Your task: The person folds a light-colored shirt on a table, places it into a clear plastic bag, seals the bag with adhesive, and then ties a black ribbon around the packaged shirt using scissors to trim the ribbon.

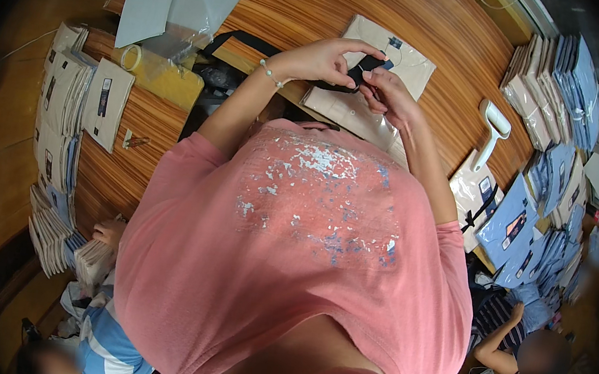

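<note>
Over the table, my left hand (319,62), with a beaded bracelet at the wrist, curves its fingers and thumb round a small black item (362,69). Its exact kind is hard to make out. My right hand (392,96) pinches the near right side of the same item, its fingertips close to the left thumb. Under and behind both hands lies a folded beige garment (415,66) that looks wrapped in clear plastic. A small dark tag (395,43) with a thin string loop sits on its far part. My hands hide the garment's middle.
A white lint roller (494,128) lies to the right, near stacks of beige and blue packed garments (540,89). On the left are more garment stacks (61,108), clear plastic bags (194,5) and a tape roll (131,58). Two other people are near the lower corners.
</note>
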### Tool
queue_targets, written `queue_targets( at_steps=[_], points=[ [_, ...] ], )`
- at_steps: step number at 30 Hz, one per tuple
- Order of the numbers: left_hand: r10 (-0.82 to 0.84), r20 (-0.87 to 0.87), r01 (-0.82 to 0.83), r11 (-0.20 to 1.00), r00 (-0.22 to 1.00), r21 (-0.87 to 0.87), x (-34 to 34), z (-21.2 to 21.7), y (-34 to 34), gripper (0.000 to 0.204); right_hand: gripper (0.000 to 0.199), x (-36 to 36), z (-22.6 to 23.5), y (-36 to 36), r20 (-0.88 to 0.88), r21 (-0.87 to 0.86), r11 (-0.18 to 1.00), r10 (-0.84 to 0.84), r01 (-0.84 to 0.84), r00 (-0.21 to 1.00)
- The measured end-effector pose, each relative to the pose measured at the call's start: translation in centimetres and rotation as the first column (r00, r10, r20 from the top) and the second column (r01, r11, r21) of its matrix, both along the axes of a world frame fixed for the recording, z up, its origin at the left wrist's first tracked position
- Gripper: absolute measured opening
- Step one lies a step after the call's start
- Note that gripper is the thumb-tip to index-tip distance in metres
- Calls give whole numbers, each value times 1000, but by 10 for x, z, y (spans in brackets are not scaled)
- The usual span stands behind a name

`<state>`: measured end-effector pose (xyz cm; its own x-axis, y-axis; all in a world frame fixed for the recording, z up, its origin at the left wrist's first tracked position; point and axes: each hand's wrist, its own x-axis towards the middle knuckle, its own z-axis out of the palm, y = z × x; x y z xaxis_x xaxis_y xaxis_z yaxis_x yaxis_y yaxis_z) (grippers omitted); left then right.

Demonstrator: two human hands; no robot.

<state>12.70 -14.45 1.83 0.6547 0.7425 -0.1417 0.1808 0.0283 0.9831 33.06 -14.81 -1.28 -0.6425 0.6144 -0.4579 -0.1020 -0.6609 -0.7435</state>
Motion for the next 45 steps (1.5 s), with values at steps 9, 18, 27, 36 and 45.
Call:
queue_targets(
  at_steps=[9,18,27,36,45],
  points=[
    [32,-21,-34,996,999,-82,-7,-14,3,70,24,9,15,4,-145,130,989,-56,75,988],
    [317,415,-348,937,853,-2,-109,14,-20,92,26,167,-92,32,545,711,681,-691,176,475],
    [351,456,-366,929,818,-58,-113,-8,-17,99,33,302,-126,69,643,766,639,-763,66,-70],
    [110,347,-35,976,931,-215,-50,-5,-11,78,58,112,-44,43,254,840,507,-683,194,684],
    [52,273,5,979,961,-206,-34,1,-13,73,29,15,-7,22,182,566,824,-136,9,974]
  ],
)
